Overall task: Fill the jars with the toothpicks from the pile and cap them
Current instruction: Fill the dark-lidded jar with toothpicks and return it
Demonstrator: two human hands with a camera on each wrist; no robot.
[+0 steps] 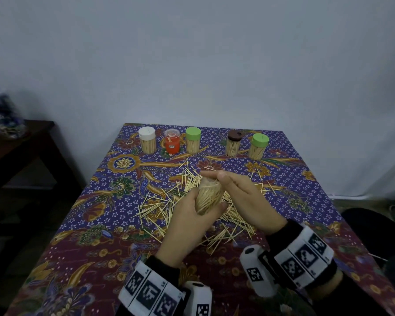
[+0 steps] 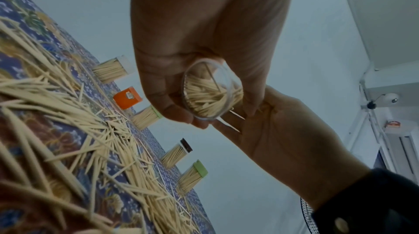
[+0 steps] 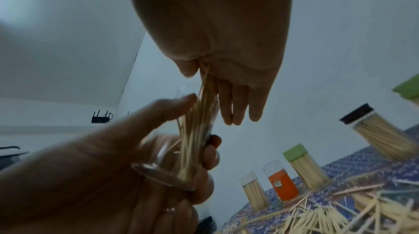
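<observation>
My left hand grips a clear uncapped jar, tilted away from me and partly full of toothpicks, above the loose pile on the patterned tablecloth. My right hand is at the jar's mouth. In the right wrist view its thumb and straight fingers pinch a bunch of toothpicks that reach down into the jar. The left wrist view looks at the jar's round base, with toothpicks lying inside. No cap for this jar shows.
Along the table's far edge stand filled capped jars: white cap, clear-topped red jar, green cap, brown cap, green cap. A dark side table with a bag stands left.
</observation>
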